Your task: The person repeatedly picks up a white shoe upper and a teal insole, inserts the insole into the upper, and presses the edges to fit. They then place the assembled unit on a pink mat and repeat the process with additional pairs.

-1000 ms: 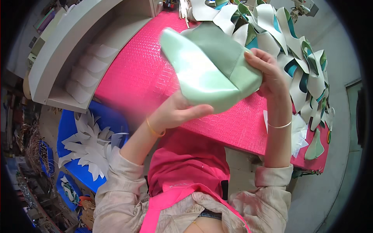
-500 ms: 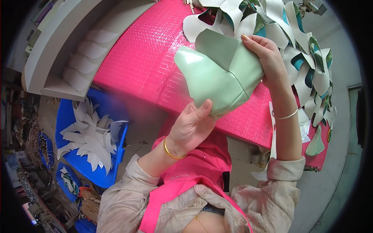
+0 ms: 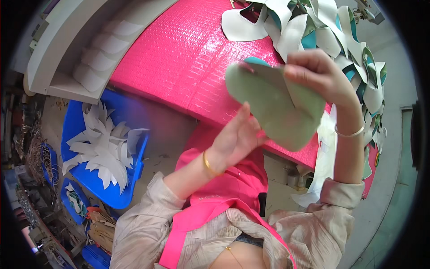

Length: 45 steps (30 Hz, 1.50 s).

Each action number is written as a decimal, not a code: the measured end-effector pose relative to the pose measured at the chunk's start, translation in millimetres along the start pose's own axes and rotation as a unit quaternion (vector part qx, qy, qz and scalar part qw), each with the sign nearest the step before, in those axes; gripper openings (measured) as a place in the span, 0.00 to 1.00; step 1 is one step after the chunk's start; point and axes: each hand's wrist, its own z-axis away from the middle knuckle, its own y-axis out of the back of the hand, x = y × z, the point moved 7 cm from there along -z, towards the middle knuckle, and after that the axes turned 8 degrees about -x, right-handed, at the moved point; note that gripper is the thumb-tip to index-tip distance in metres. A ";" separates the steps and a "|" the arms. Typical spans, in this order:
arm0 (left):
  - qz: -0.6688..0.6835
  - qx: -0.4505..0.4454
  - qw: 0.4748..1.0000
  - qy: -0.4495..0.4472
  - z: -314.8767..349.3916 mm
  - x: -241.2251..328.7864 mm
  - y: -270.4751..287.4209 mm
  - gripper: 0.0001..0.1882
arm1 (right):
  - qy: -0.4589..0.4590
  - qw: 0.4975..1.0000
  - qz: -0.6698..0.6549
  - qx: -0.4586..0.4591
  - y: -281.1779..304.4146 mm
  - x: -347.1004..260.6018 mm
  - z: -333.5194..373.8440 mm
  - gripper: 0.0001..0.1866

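Note:
My right hand is closed on the upper right edge of a pale green shoe upper, its thumb and bent fingers pinching the material. The upper hangs over the front edge of the pink table, its dull green side toward me, slightly blurred. A bit of teal lining shows at its top edge. Beside its lower left edge is my left hand, with thumb and fingers apart. Whether those fingertips touch the upper, I cannot tell.
Pink textured sheeting covers the table. A heap of white shoe uppers with teal linings runs along its far right. At the left stand a grey shelf of white pieces and a blue bin with white cut pieces.
The shoe upper has turned from its glossy mint side to its duller side and shifted right. My left hand has let go of its lower edge; my right hand still grips it.

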 end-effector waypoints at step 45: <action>-0.930 -0.291 -0.059 -0.215 -45.1 29.6 9.6 0.06 | 0.063 0.796 0.523 0.298 -84.2 124.9 37.4 0.15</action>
